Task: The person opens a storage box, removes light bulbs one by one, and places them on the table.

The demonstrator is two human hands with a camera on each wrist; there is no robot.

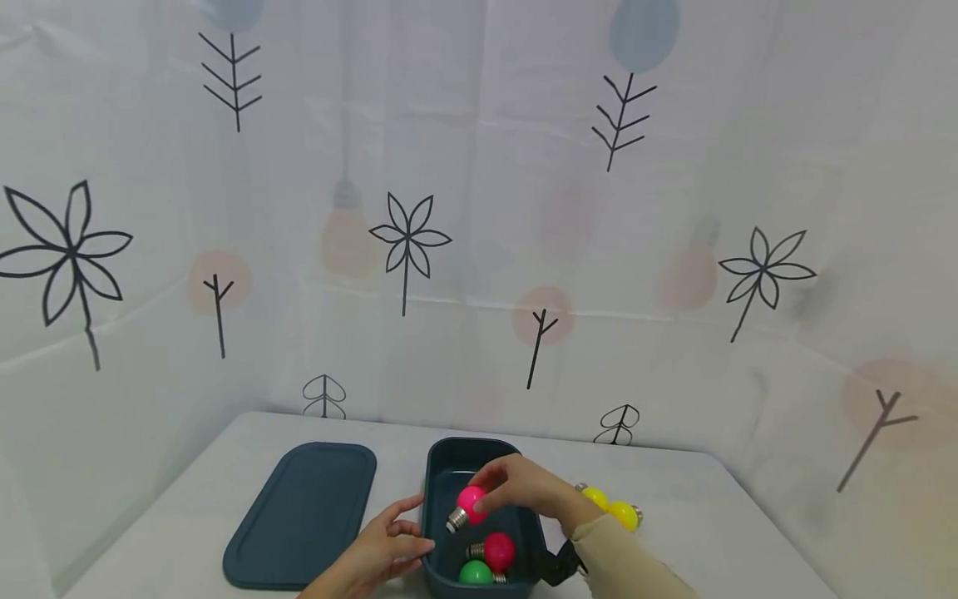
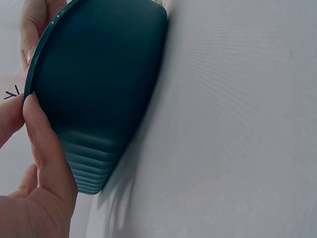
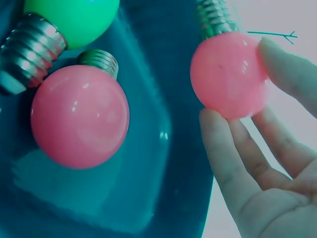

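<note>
We find the right hand (image 1: 524, 487) with its fingers drawn in around the globe of a pink screw-base bulb (image 1: 471, 502), the thumb opposed to them. This bulb is held above the interior of the dark teal box (image 1: 458, 454), its metal base pointing down and toward the left hand (image 1: 380, 542). We note the left hand's thumb and fingers pinching the box's near-side rim, the other fingers spread loosely. Inside the box lie a second pink bulb (image 1: 499, 551) and a green bulb (image 1: 475, 572), close together. We record two yellow bulbs (image 1: 623, 516) on the desk (image 1: 696, 516) to the right, and a flat teal lid (image 1: 307, 516) to the left.
</note>
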